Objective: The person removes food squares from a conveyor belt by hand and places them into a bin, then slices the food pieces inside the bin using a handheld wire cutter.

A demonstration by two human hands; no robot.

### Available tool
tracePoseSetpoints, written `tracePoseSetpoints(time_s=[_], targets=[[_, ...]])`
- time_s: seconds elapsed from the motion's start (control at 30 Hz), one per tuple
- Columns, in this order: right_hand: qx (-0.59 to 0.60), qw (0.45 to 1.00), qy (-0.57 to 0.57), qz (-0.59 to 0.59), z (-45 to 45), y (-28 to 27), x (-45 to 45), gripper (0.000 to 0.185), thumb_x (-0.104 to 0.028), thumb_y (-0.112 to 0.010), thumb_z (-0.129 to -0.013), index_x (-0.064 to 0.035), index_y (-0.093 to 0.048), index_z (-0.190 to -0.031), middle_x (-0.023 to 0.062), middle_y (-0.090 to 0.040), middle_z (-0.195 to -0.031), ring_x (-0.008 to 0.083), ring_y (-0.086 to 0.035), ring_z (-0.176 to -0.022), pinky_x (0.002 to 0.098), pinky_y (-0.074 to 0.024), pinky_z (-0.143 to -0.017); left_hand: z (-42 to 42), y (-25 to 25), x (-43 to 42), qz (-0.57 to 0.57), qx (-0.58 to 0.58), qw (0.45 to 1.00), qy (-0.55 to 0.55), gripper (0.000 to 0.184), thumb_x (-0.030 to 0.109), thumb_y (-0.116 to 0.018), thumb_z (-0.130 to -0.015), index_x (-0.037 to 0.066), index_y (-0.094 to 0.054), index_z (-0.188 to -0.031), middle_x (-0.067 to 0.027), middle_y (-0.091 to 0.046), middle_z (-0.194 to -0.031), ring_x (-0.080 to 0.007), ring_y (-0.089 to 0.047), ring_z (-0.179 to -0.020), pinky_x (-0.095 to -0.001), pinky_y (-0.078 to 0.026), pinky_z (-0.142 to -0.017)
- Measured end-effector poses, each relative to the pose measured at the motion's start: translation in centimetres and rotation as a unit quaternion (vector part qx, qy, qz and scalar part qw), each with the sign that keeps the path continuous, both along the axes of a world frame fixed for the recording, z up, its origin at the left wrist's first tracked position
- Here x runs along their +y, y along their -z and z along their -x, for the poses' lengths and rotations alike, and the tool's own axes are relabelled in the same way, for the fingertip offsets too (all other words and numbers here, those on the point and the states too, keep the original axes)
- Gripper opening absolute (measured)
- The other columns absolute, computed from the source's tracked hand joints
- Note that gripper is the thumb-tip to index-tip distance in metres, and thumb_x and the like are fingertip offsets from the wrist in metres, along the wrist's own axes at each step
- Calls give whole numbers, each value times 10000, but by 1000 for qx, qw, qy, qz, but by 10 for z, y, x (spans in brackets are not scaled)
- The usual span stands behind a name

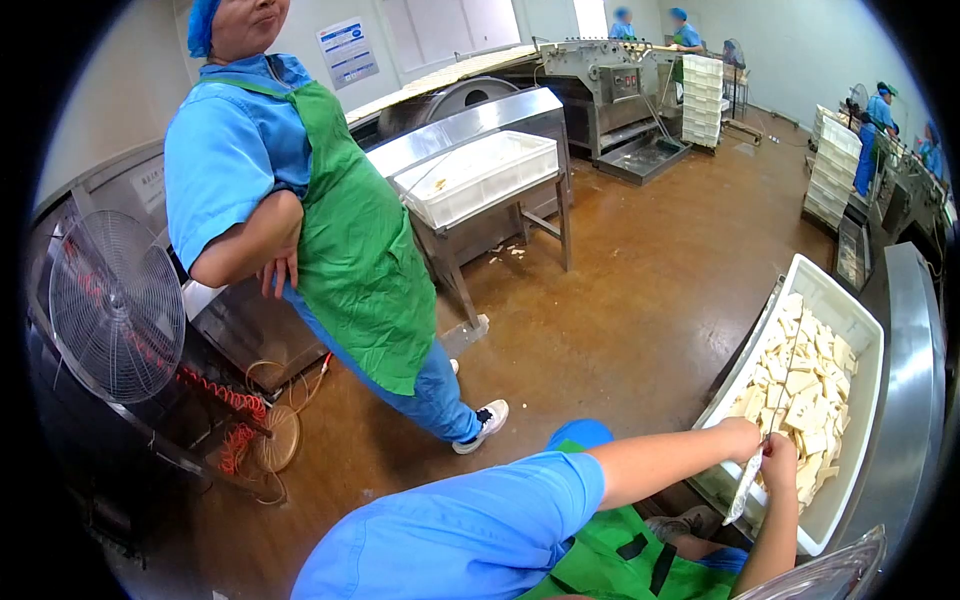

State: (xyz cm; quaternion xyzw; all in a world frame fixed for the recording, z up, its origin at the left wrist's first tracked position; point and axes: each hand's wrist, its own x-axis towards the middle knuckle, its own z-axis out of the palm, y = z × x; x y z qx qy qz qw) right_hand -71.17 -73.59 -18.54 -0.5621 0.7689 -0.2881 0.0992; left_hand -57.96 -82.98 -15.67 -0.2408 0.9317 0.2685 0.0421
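Note:
My left hand (pixel 738 438) reaches over a white plastic bin (pixel 862 400) of pale, flat, broken pieces (pixel 800 395). Its fingers are closed at a thin dark rod with a white-wrapped end (pixel 743 492). Right beside it, my right hand (pixel 780 464) is closed around the same tool, close to where the wrapping begins. The rod's thin part runs up across the pieces, and the wrapped end hangs down over the bin's near side. Fingers partly hide the spot where both hands meet.
A person in a green apron (pixel 350 250) stands at the left, near a floor fan (pixel 118 310) and a red coiled hose (pixel 235 445). Another white bin (pixel 480 180) rests on a metal stand. Machines, stacked crates (pixel 832 170) and other workers are farther back.

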Motion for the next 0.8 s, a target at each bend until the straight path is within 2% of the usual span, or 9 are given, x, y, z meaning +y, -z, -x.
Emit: tracePoseSetpoints(time_s=[0.03,0.1,0.2,0.33,0.5,0.8], targets=[[-5,1000,0,5,-1,-1,0,135,-57,-670,-615,5,-570,-679,133,-553,-571,243,-538,-529,343,-420,-516,1,1,0,-1,0,1000,1,193,178,-595,-745,53,-689,-858,-156,-667,-886,-308,-643,-852,-392,-507,-747],[-10,1000,1,10,-2,-1,1,136,-56,-670,-614,6,-567,-679,135,-551,-570,247,-538,-529,345,-420,-516,4,8,-1,8,12,1000,3,238,241,-699,-685,44,-690,-818,-146,-667,-815,-299,-643,-789,-387,-504,-713],[-3,1000,-5,11,0,1,0,130,-51,-664,-617,8,-565,-676,142,-550,-570,261,-541,-531,348,-421,-517,7,13,-2,-2,14,1000,-10,276,275,-716,-676,46,-690,-828,-148,-666,-827,-297,-642,-796,-383,-504,-723],[8,1000,-3,7,3,6,0,125,-46,-655,-627,5,-544,-653,144,-532,-571,263,-517,-532,355,-403,-515,4,8,-2,-1,4,1000,25,198,183,-664,-692,55,-693,-841,-147,-669,-870,-292,-648,-820,-383,-511,-728],[19,1000,8,14,9,16,-3,129,-43,-654,-626,1,-533,-639,136,-511,-566,250,-486,-530,354,-388,-513,8,14,-3,5,1,999,32,229,229,-702,-671,73,-698,-839,-142,-670,-860,-293,-647,-808,-385,-513,-718],[56,998,-4,-32,10,13,1,176,-137,-716,-583,5,-619,-621,196,-579,-600,330,-582,-559,382,-458,-554,3,3,-2,4,20,999,42,265,290,-720,-658,91,-704,-833,-138,-671,-847,-302,-645,-805,-384,-513,-722]])
